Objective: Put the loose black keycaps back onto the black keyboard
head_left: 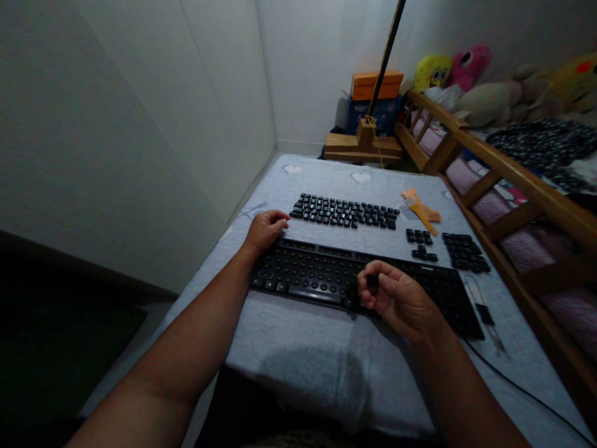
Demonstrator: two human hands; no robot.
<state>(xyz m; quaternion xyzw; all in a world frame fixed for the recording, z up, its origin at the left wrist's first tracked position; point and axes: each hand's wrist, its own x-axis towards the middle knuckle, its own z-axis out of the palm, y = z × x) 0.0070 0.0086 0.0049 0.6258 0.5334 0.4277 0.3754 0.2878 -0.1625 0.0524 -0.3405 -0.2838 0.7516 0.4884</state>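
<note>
Forearms (186, 348) nearest, over cloth-covered worktop (298, 348). Right hand (398, 295) pinches small black key (372, 280) above keyboard (305, 272). Keyboard mostly bare sockets, few keys in front row at left. Left hand (265, 231) at its far left corner, half curled; can't tell if gripping. Loose keys (345, 211) in rows behind. Smaller key groups (464, 252) and orange-handled brush (424, 219) farther right.

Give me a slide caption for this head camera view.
The right hand holds a black keycap over a keyboard missing most keys; loose keycaps lie in rows beyond.
</note>
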